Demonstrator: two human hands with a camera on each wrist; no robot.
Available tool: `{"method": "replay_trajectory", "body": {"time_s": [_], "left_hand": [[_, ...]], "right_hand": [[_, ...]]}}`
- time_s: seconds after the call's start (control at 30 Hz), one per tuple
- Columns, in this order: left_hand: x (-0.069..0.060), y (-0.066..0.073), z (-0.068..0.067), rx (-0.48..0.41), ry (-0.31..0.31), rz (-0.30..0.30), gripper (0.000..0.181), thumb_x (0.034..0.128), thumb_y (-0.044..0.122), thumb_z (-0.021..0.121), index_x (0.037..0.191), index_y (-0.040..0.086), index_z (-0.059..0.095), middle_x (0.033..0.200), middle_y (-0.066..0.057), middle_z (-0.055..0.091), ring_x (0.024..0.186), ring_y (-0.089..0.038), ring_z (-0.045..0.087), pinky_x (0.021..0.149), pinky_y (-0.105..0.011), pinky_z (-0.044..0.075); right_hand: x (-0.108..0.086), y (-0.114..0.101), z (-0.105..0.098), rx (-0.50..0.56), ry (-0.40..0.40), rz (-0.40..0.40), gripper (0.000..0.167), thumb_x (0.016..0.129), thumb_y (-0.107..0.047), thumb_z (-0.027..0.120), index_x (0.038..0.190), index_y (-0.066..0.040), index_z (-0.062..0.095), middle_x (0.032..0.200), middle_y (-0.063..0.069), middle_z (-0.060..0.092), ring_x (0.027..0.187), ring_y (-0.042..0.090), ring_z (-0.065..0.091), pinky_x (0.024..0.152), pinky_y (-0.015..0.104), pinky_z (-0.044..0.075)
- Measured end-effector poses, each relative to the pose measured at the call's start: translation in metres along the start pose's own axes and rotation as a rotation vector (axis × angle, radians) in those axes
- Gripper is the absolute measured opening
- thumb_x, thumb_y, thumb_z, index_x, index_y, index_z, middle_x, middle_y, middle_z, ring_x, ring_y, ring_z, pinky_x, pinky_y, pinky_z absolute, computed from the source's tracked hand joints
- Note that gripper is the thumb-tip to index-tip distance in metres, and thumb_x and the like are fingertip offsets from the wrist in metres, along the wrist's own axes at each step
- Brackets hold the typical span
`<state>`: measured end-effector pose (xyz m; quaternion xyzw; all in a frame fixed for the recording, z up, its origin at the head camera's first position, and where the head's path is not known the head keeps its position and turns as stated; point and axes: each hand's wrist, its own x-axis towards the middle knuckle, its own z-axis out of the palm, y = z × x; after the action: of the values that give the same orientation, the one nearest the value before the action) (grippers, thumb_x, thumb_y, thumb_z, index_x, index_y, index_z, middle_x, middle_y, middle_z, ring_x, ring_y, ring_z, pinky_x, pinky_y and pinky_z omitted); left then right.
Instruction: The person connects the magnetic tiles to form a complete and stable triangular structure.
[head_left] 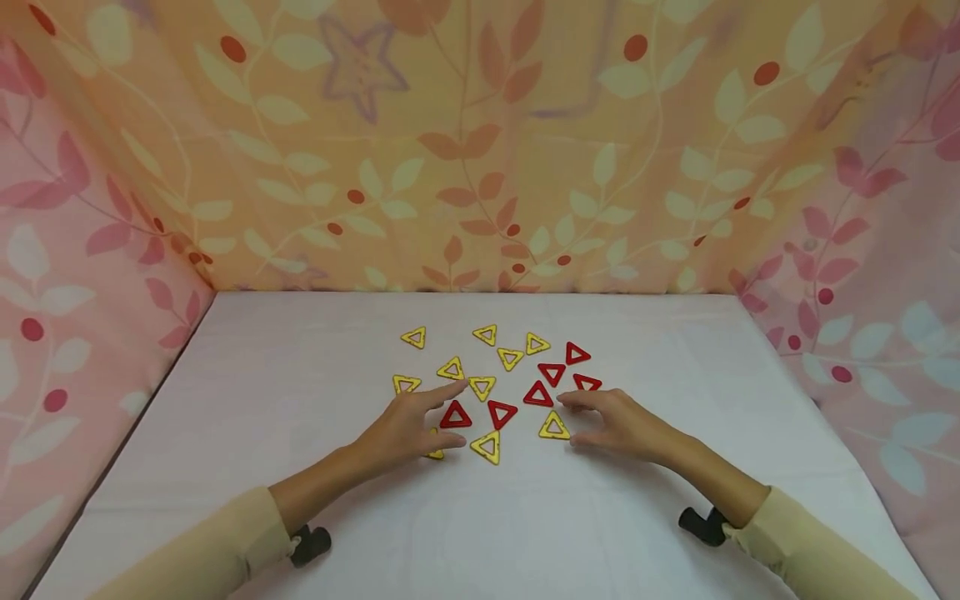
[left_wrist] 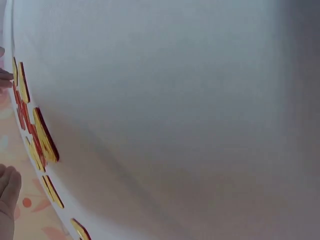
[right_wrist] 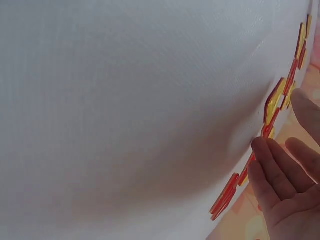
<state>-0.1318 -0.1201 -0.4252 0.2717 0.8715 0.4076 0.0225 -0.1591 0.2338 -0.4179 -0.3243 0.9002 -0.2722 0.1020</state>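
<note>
Flat triangular rings, some red and some yellow, lie loosely on the white cloth. In the head view my left hand has its fingers spread, thumb and forefinger on either side of a red triangle. Below its thumb a yellow triangle is partly covered. Off to the right, my right hand hovers with fingers extended, near a red triangle and a yellow triangle. Nothing is held in either hand. The left wrist view shows the left fingers straight; relaxed right fingers appear in the right wrist view.
More yellow triangles and red triangles are scattered toward the back of the white-covered table. Patterned curtains stand around the back and sides. A dark wrist device hangs below each forearm.
</note>
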Motion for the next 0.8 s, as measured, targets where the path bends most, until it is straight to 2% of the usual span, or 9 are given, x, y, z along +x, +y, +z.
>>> {"method": "replay_trajectory", "body": {"time_s": [0.1,0.27,0.6,0.8], "left_hand": [[0.001,0.002,0.004,-0.016,-0.031,0.010,0.074,0.0782,0.023,0.086,0.144,0.011,0.054,0.138,-0.006,0.060,0.122,-0.026,0.060,0.094,-0.042,0.052],[0.004,0.004,0.012,-0.009,-0.063,-0.008,0.071,0.0779,0.021,0.087,0.141,0.010,0.057,0.133,-0.007,0.064,0.121,-0.021,0.060,0.095,-0.040,0.052],[0.010,0.007,0.024,-0.030,-0.192,-0.061,0.063,0.0836,0.015,0.081,0.141,0.007,0.056,0.133,-0.005,0.064,0.125,-0.013,0.058,0.101,-0.034,0.047],[0.011,0.007,0.028,-0.035,-0.219,-0.086,0.061,0.0839,0.015,0.081,0.140,0.010,0.058,0.134,-0.001,0.063,0.113,-0.014,0.064,0.093,-0.031,0.052]], "right_hand": [[0.000,0.001,0.003,0.012,-0.012,-0.010,0.056,0.082,-0.020,0.083,0.132,-0.006,0.062,0.123,0.002,0.069,0.114,0.018,0.064,0.095,0.041,0.051],[0.002,0.003,0.006,-0.017,-0.015,-0.008,0.053,0.082,-0.019,0.082,0.130,-0.007,0.064,0.122,0.000,0.069,0.114,0.017,0.063,0.096,0.040,0.051],[0.007,0.004,0.012,-0.063,0.042,-0.043,0.044,0.081,-0.016,0.083,0.122,-0.006,0.069,0.114,-0.001,0.072,0.106,0.014,0.066,0.091,0.038,0.053],[0.007,0.001,0.012,-0.098,0.035,-0.036,0.042,0.082,-0.016,0.082,0.121,-0.007,0.070,0.113,-0.002,0.071,0.105,0.014,0.065,0.091,0.039,0.052]]}}
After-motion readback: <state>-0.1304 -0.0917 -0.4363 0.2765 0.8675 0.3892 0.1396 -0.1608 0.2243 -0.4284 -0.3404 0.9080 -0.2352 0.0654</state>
